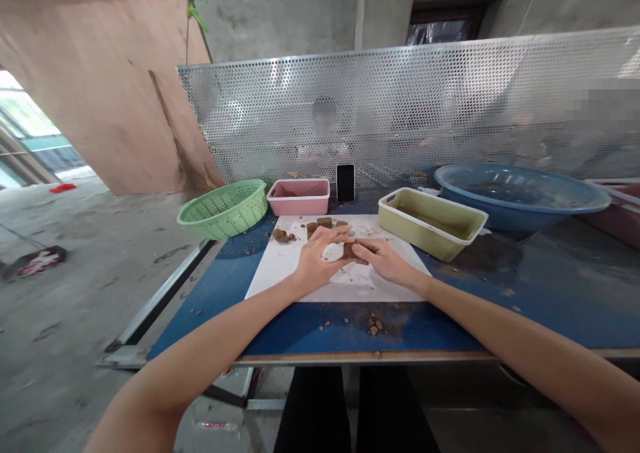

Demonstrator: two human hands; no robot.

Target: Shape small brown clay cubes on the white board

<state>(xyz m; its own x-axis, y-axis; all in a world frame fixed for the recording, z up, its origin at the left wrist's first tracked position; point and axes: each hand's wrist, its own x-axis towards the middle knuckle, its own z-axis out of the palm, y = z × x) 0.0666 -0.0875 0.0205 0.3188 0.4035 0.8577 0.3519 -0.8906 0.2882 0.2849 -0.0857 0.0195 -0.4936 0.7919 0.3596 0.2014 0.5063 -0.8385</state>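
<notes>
A brown lump of clay (356, 251) is between my two hands, just above a white sheet (280, 279) on the blue table. My right hand (383, 258) is wrapped round its right side, thumb on top. On the left, my left hand (320, 256) touches the clay with its fingertips, the fingers stretched and slightly apart. Several brown clay blocks (324, 222) stand on the sheet behind my left hand, partly hidden by it. A rough clay piece (281, 235) with crumbs lies at the sheet's left side.
Behind the sheet are a green basket (225, 211), a pink bin (299, 203), an upright phone (345, 183), a yellow-green bin (430, 223) and a blue basin (520, 196). A perforated metal panel (390, 113) rises at the back. Crumbs (374, 326) lie near the front edge.
</notes>
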